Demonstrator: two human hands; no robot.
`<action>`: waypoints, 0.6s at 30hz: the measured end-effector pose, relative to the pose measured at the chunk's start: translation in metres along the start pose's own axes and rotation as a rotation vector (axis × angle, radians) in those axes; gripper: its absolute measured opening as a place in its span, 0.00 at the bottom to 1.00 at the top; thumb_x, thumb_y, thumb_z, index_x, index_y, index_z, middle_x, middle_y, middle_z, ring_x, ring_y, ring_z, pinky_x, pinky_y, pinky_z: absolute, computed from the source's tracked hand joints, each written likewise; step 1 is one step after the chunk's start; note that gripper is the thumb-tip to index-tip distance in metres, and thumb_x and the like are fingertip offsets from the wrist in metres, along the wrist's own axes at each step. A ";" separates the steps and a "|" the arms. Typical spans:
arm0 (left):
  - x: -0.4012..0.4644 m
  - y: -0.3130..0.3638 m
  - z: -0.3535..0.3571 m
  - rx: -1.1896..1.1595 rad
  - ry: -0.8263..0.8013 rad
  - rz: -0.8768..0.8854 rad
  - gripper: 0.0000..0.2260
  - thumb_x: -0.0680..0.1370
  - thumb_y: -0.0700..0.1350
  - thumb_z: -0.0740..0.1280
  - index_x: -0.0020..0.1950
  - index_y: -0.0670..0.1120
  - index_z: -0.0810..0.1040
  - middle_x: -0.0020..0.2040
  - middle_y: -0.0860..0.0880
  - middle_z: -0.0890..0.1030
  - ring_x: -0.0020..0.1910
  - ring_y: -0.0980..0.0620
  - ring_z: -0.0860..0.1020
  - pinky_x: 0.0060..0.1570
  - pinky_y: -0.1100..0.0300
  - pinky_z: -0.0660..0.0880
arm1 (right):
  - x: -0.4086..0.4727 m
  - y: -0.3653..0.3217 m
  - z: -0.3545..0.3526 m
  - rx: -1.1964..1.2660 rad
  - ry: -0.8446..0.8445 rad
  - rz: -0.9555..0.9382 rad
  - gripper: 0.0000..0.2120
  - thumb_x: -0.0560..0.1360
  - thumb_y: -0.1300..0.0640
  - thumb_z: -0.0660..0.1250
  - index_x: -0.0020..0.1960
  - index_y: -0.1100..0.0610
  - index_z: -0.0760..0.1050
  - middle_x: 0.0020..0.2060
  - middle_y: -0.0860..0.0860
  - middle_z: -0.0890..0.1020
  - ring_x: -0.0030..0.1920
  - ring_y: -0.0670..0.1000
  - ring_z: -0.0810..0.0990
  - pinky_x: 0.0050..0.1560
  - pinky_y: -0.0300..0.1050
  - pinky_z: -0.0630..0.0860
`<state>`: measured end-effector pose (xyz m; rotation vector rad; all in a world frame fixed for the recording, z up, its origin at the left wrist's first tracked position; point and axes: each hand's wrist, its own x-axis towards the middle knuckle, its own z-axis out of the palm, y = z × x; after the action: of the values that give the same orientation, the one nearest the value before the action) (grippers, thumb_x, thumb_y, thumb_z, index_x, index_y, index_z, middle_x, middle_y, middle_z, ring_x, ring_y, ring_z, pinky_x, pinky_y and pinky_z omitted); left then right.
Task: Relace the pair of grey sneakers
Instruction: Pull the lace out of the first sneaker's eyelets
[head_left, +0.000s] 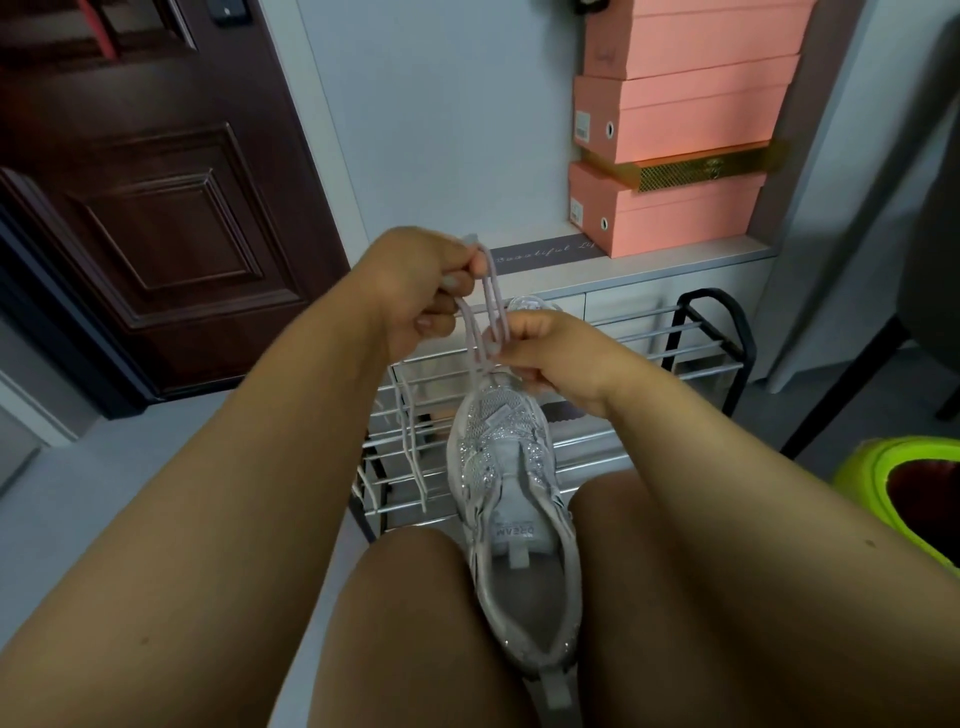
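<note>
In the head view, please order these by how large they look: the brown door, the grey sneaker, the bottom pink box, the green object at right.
1. Door
2. Sneaker, though it is nearest the camera, which enlarges it
3. Bottom pink box
4. Green object, cut off by the frame edge, so its rank against the box is unsure

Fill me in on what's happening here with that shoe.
A person is sitting with a grey sneaker wedged between their knees, toe pointing away. The left hand and the right hand both pinch a pale lace pulled up from the toe end. The eyelets further back look empty, so lacing has barely started. A second lace hangs on the metal shoe rack in front, beneath stacked pink boxes.
</note>
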<state>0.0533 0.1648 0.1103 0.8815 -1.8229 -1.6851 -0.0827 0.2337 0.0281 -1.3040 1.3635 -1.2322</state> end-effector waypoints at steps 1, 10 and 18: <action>-0.001 -0.002 -0.001 -0.048 0.039 0.018 0.15 0.82 0.42 0.56 0.37 0.44 0.72 0.24 0.53 0.63 0.19 0.59 0.55 0.19 0.69 0.52 | -0.002 0.003 -0.002 0.071 -0.026 0.031 0.06 0.76 0.64 0.63 0.42 0.57 0.75 0.26 0.47 0.72 0.24 0.43 0.63 0.25 0.34 0.61; -0.002 -0.017 -0.061 -0.512 0.500 0.169 0.15 0.83 0.43 0.55 0.40 0.45 0.74 0.26 0.53 0.71 0.23 0.58 0.63 0.23 0.67 0.61 | -0.045 0.023 -0.052 -0.103 0.192 0.109 0.09 0.78 0.60 0.62 0.42 0.63 0.75 0.25 0.53 0.66 0.21 0.44 0.63 0.21 0.33 0.62; -0.011 -0.053 0.032 0.273 -0.259 0.007 0.14 0.76 0.59 0.63 0.44 0.51 0.80 0.36 0.50 0.70 0.32 0.56 0.64 0.33 0.62 0.64 | -0.049 -0.028 -0.041 -0.504 0.047 -0.078 0.07 0.76 0.58 0.66 0.39 0.55 0.78 0.26 0.49 0.72 0.25 0.44 0.68 0.26 0.37 0.66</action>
<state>0.0434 0.1928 0.0549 0.7902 -2.2678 -1.6323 -0.1152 0.2872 0.0594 -1.6914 1.7433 -1.0059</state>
